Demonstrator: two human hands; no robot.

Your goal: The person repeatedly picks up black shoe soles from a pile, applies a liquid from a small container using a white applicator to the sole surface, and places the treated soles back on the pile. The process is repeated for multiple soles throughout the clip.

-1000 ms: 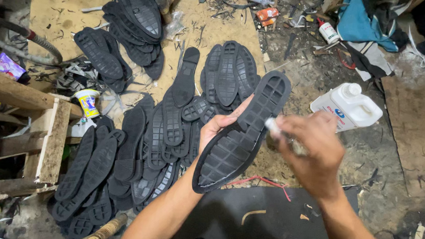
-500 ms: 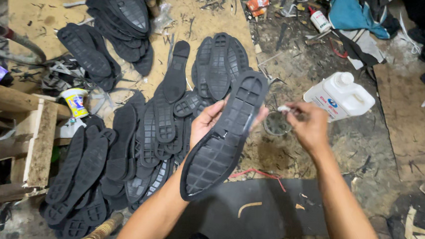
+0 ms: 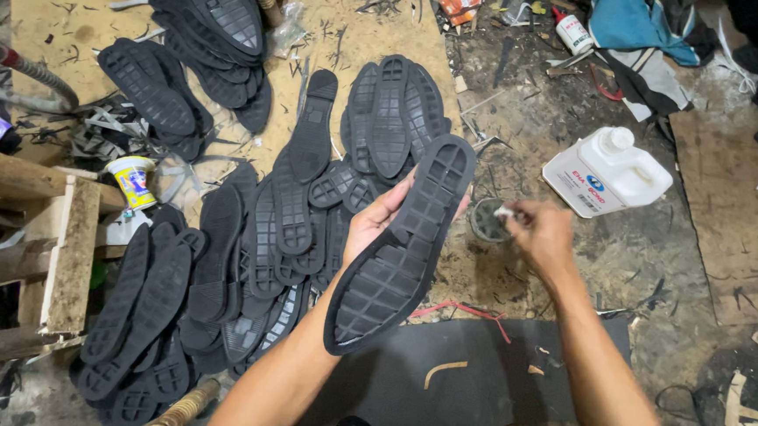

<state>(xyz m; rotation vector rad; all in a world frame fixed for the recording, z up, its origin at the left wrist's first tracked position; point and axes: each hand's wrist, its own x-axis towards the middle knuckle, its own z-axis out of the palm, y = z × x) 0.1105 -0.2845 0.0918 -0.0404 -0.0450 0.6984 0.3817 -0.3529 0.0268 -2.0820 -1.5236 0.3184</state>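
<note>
Left hand is clamped on a black rubber shoe sole, palm behind it, thumb over the near edge, grid-patterned inner face tilted up toward the camera, heel end low, toe end high. Right hand is pinched shut on a small pale applicator, too small to tell brush or swab, held at a small round pot on the floor just beside the sole's toe.

My read: loading the applicator for coating the sole. To do it well: keep the sole steady and angled up, take a modest load, wipe excess on the pot rim, work from the rim ridge inward so the grid cells don't pool.

White plastic jug stands just beyond the pot. Pile of black soles lies left of the held one, wooden frame further left.

Versus a second ago: right hand has moved off the sole's toe, out and down to the pot; sole barely shifts.
</note>
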